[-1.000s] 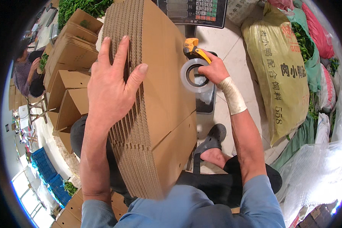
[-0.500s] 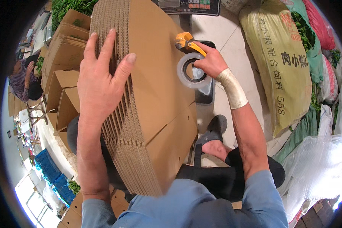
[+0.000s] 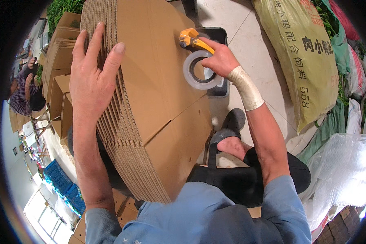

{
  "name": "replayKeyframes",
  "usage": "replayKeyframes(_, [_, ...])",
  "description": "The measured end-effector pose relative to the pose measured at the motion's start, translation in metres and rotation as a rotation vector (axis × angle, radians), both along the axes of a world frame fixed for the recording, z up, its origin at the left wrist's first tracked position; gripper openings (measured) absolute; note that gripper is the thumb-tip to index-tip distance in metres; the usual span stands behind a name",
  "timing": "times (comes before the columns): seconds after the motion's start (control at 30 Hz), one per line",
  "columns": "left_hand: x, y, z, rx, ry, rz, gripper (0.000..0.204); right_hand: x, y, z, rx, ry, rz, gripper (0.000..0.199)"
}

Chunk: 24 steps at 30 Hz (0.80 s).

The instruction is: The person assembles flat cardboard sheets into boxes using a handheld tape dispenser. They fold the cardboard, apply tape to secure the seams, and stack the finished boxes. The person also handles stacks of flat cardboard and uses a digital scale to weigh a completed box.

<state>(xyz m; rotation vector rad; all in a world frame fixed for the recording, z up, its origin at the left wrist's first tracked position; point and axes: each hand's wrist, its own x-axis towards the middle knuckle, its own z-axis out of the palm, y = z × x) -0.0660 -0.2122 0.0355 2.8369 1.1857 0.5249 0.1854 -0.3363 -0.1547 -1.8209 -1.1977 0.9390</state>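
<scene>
A thick stack of flattened cardboard boxes (image 3: 162, 81) stands on edge in front of me, leaning toward my body. My left hand (image 3: 94, 77) rests on the layered edges along its left side, fingers spread and thumb apart. To the right of the stack, my right hand (image 3: 219, 57) is closed around the yellow handle of a tape dispenser (image 3: 190, 38). A roll of clear tape (image 3: 190, 73) sits on the dispenser, close to the stack's broad face. A pale wrap (image 3: 245, 88) covers my right wrist.
A yellow woven sack (image 3: 299, 61) and clear plastic wrapping (image 3: 337, 171) lie to the right. Past my right hand is a dark tray (image 3: 219, 91). More cardboard boxes (image 3: 61, 53) and leafy greens (image 3: 63, 12) stand at the left. A person in a striped top (image 3: 22, 91) is at the far left.
The stack and both hands have shifted slightly left in the view, along with the surroundings. My left hand still lies on the edges, and my right hand keeps hold of the tape dispenser.
</scene>
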Motion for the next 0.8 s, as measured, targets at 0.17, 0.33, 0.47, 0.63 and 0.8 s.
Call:
replayKeyframes(0.17, [0.002,0.001,0.0,-0.015,-0.007,0.006,0.064,0.002,0.004,0.006,-0.01,-0.028,0.016,0.071])
replayKeyframes(0.33, [0.001,-0.002,0.0,-0.005,0.0,0.008,0.063,0.003,0.016,0.002,-0.033,-0.094,0.131,0.073])
replayKeyframes(0.47, [0.002,0.004,-0.002,0.026,0.017,-0.027,0.062,0.016,0.034,-0.012,-0.051,-0.09,0.253,0.069])
replayKeyframes(0.63, [-0.018,0.031,-0.008,0.085,0.125,-0.145,0.061,0.013,0.033,0.03,-0.316,-0.094,0.375,0.072])
replayKeyframes(0.8, [-0.012,0.014,-0.007,0.042,0.158,-0.057,0.061,-0.019,-0.047,0.031,-0.454,-0.016,0.561,0.073])
